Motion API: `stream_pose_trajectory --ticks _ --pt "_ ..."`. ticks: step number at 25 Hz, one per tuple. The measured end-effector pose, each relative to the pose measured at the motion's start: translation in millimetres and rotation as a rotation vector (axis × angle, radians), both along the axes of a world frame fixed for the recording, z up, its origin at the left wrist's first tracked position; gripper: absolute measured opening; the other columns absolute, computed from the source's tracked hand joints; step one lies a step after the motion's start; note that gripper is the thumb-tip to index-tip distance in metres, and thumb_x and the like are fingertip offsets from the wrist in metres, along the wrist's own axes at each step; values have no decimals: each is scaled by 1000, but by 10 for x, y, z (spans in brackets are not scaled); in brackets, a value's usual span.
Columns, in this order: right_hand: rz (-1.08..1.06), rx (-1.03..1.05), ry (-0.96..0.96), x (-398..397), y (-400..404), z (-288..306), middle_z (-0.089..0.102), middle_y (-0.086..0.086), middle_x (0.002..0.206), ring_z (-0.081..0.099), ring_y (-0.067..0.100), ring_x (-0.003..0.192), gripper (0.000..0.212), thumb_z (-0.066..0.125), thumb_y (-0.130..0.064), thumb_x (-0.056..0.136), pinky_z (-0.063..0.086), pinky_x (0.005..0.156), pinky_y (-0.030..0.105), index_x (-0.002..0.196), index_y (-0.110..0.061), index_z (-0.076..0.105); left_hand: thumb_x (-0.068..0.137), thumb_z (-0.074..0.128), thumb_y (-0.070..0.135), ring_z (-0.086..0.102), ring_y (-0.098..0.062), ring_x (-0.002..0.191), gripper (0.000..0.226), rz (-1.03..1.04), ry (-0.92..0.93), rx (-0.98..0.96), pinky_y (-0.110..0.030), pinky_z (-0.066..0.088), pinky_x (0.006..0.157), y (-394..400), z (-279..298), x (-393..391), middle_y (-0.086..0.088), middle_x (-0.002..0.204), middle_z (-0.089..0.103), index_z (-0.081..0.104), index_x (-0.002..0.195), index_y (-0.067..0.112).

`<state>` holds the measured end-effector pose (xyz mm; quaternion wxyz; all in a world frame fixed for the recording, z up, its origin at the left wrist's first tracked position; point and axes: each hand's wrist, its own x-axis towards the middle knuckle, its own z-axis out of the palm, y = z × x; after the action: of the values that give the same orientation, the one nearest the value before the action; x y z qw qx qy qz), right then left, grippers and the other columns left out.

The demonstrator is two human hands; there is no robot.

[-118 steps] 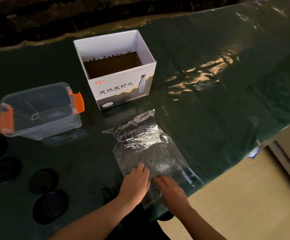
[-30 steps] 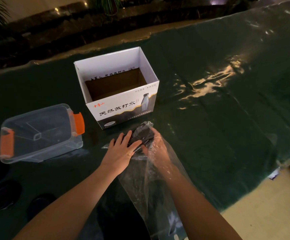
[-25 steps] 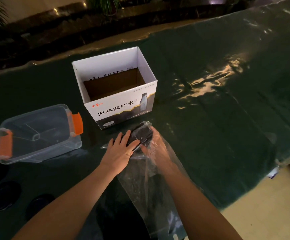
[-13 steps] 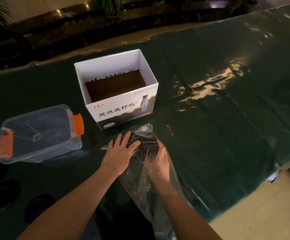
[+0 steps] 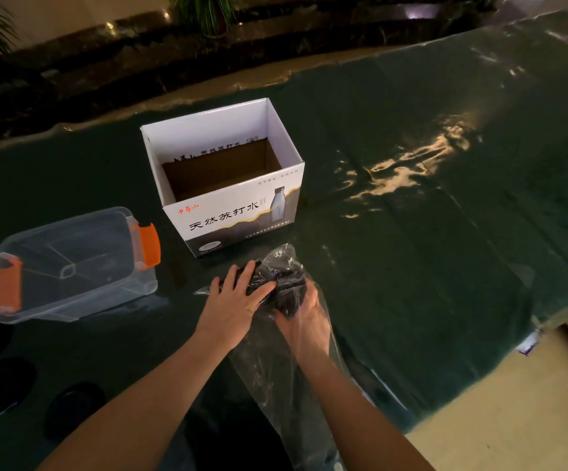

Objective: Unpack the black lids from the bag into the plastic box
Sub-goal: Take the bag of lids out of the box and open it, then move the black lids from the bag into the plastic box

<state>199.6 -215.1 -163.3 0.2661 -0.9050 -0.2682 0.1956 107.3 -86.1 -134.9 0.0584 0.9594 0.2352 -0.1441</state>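
At frame centre, the right hand (image 5: 304, 322), inside the clear bag (image 5: 286, 362), grips a stack of black lids (image 5: 287, 287). The left hand (image 5: 233, 302) lies spread flat on the bag's outside, left of the stack. The plastic box (image 5: 72, 266) sits centre-left

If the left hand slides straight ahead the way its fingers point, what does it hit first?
The left hand points up and right, fingers already on the stack of black lids through the bag. Beyond those, probably the cardboard box; depth is unclear.
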Motion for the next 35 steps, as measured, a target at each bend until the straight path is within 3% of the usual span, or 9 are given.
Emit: stream_pose_trajectory --ticks 6,13,17,20,24,26,29,32,35 --pt "-31 34 34 -149 -384 9 55 11 134 54 27 123 85 74 -34 74 43 106 36 142 -12 30 94 54 34 7 -39 146 67 -15 -44 36 -60 17 114 -67 -38 -21 -10 161 -1 11 144 44" --pt "-21 28 105 -417 -913 57 57 7 131 56 21 120 83 66 -50 74 45 102 30 142 -15 33 84 68 34 20 -43 142 71 0 -63 70 -63 21 111 -152 -23 -49 -16 159 16 31 144 38" --pt "38 120 136 -556 -1167 246 62 -5 121 61 11 110 72 65 -48 71 45 90 17 133 -39 29 80 73 24 25 -42 141 67 16 -131 39 -64 24 109 -226 -5 -74 -19 156 24 43 139 34" --pt "77 150 176 -582 -1413 385 62 -13 116 61 8 108 72 65 -44 67 42 88 10 127 -55 27 86 65 23 16 -36 145 70 9 -118 47 -61 19 113 -254 66 -86 -11 161 9 32 145 36" --pt "123 166 161 -570 -1694 681 47 -39 111 49 -7 115 75 58 -42 62 30 90 -3 111 -82 19 96 47 27 2 -31 148 65 -47 -70 17 -55 10 118 -208 191 -138 -4 162 -8 13 150 38" --pt "140 196 117 -555 -1824 889 52 -43 117 49 -16 115 72 63 -41 63 36 94 4 116 -77 29 97 46 29 0 -29 148 64 -32 -48 -8 -53 10 118 -185 253 -188 -3 162 -9 12 150 38" --pt "197 258 67 -497 -1951 1149 56 -34 122 56 -12 110 72 70 -32 58 43 87 6 121 -57 47 97 46 28 0 -29 148 63 1 -18 -63 -52 10 119 -157 290 -267 -1 162 -7 13 150 37" --pt "256 338 85 -400 -1800 1328 63 -26 111 63 -7 100 74 69 -22 54 46 80 7 118 -53 49 99 42 26 -1 -26 148 59 41 -12 -124 -49 11 119 -171 308 -303 1 162 -4 13 150 37" --pt "342 383 130 -332 -1494 1370 67 -18 106 67 2 96 81 70 -14 53 52 77 18 122 -50 47 100 38 25 3 -23 148 55 81 -34 -137 -45 15 118 -200 338 -334 2 162 0 16 151 33"
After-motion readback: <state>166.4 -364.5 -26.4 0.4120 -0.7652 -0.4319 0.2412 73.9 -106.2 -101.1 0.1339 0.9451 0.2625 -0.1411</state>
